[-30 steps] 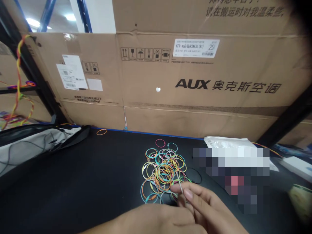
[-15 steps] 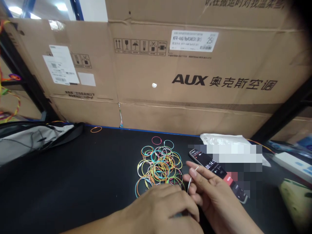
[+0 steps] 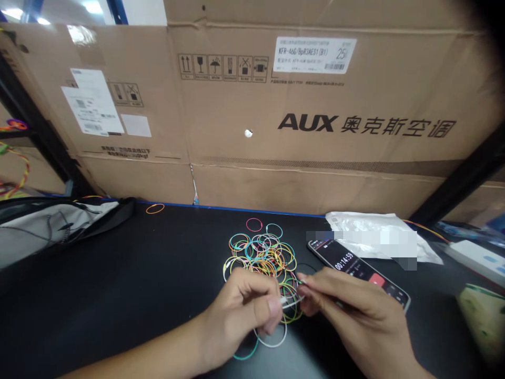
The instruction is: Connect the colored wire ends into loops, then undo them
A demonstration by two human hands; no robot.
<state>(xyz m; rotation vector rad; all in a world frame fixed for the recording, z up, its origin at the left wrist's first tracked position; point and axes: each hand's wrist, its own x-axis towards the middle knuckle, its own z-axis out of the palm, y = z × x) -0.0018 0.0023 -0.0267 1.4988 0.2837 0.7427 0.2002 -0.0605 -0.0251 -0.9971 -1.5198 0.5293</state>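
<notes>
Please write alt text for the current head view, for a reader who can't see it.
The left hand and right hand pinch a thin white cord between them, over a pile of colourful rings on a black table. A phone reading 00:14:59 and a white package lie to the right; brown cardboard printed AUX stands behind.

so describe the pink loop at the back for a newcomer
Before the AUX cardboard panel is a black table with a pile of coloured loops. Just past its far edge lies the pink loop, outside the tangle and left of a pale blue loop.
</notes>
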